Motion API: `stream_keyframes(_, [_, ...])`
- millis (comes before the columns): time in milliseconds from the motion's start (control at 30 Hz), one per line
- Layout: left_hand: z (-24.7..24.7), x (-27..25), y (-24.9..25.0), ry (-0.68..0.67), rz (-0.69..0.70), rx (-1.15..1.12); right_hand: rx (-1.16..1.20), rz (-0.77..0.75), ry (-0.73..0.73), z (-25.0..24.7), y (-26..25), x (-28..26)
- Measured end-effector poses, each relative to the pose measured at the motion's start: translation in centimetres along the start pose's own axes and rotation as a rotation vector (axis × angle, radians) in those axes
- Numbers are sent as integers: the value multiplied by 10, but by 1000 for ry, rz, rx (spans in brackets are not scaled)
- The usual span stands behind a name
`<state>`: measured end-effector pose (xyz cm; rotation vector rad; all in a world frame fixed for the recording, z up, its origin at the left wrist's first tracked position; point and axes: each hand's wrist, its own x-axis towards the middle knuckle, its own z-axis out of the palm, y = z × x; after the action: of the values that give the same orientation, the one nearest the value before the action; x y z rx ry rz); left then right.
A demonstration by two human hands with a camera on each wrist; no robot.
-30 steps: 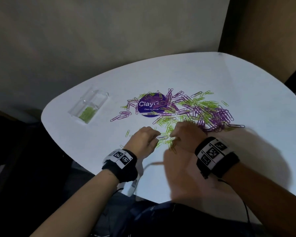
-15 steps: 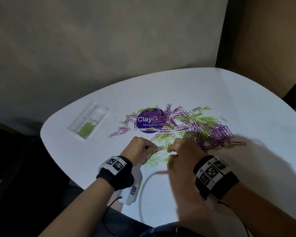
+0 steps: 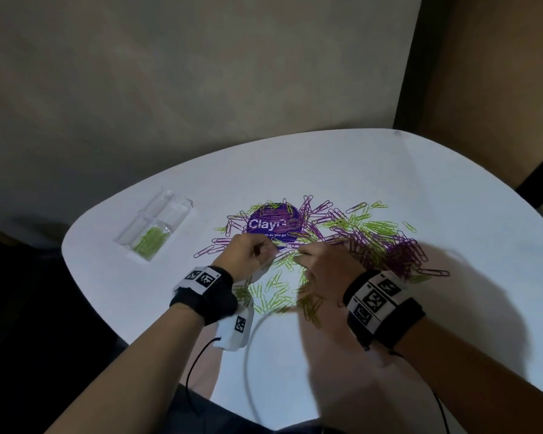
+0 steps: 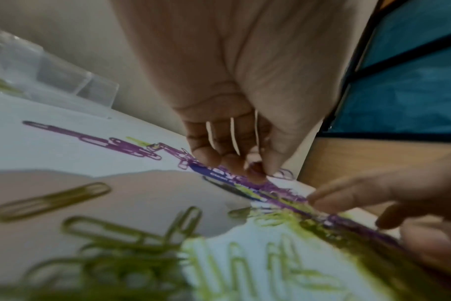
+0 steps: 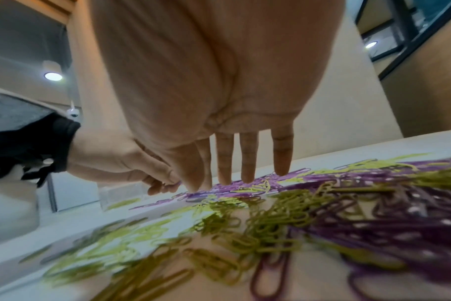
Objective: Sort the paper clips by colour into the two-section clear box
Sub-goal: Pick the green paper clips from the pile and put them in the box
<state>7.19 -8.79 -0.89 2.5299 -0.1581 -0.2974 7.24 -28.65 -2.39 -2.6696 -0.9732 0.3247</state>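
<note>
Paper clips (image 3: 342,236) mid-table (image 3: 389,170), clear box (image 3: 157,227) near left edge

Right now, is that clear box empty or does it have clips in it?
Partly filled: the near section of the box holds green clips; the far section looks empty.

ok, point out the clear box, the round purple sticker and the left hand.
clear box (image 3: 173,205): head view, far empty section's wall.
round purple sticker (image 3: 265,225): head view, white lettering on its face.
left hand (image 3: 246,256): head view, back of the hand.
</note>
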Motion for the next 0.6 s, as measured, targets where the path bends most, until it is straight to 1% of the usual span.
stream_keyframes(100, [3,5,-4,54,-46,67,-105,11,-120,5,-7,5])
stream_keyframes(167, [7,9,-3,67,-71,77,-150,32,-123,5,-11,7])
stream_keyframes(267, [13,13,-3,59,-89,95,-147,27,-103,5,-14,7])
stream_keyframes(400, [16,14,-5,68,-69,85,-140,33,-133,7,-12,5])
stream_keyframes(600, [17,17,-9,60,-39,66,-109,45,-115,9,-11,4])
